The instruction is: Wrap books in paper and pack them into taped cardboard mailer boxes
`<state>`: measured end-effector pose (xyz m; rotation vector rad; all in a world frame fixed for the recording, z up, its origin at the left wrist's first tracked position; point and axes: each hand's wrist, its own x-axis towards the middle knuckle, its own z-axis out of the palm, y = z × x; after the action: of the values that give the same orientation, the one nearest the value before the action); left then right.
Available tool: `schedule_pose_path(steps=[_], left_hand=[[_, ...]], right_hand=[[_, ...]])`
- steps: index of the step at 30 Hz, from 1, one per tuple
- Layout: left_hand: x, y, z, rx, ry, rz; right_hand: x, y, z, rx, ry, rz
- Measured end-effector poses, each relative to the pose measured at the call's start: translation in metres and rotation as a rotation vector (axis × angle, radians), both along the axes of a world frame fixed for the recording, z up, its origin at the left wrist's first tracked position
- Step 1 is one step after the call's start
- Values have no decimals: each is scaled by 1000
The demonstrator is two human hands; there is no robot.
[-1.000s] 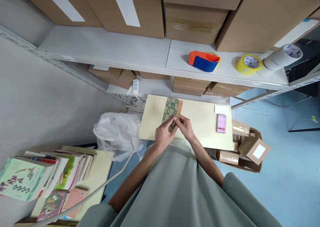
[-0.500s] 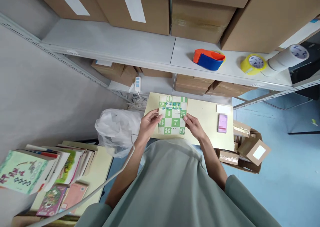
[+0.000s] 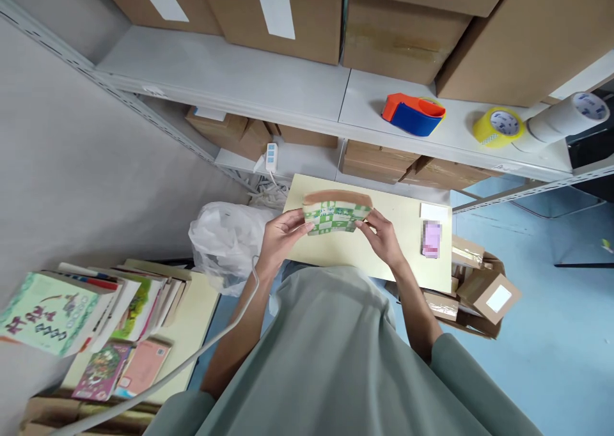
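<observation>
Between my two hands is a green and white checkered book (image 3: 336, 215), held above the pale yellow table (image 3: 307, 250). It is tilted and slightly bowed, so its brownish top page edge faces up toward me. My left hand (image 3: 284, 234) grips the left edge, thumb on the cover. At the right edge, my right hand (image 3: 380, 231) holds it with the thumb in front and fingers behind. A blurred pink item (image 3: 431, 239) and a white slip (image 3: 434, 211) lie on the table's right side.
Books stand in a row (image 3: 129, 302) on a side table at left, beside a white plastic bag (image 3: 225, 241). A grey cable (image 3: 211, 346) crosses my left forearm. Ahead, a shelf (image 3: 230, 71) bears cartons, a tape dispenser (image 3: 415, 115) and tape rolls (image 3: 499, 127). A carton of boxes (image 3: 494, 295) sits right.
The book has tipped from facing me flat to steeply tilted and bowed, showing its top edge. Both hands have kept hold of it. The view has shifted slightly.
</observation>
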<state>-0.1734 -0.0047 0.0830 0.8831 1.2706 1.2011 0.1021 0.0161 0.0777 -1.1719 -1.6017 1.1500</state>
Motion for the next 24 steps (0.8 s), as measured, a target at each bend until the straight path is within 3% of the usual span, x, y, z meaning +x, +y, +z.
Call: schedule_pose_path(steps=[5,9,14,19,24], left_hand=[[-1,-1,21,176,89,-22],[2,-3,25,175,111,-50],[1,-4,22,173,105,-13],[0,-3,17,52,144,28],[0,-4,3,-55,213,-59]], right_hand=[[-2,-3,-1,7,100,-93],[-4,-5,1,-18,141,-137],[-5,-5,0,-79,163,-148],[-7,-2,-4,-190,201,-246],[-2,0,-13,-211,94,-119]])
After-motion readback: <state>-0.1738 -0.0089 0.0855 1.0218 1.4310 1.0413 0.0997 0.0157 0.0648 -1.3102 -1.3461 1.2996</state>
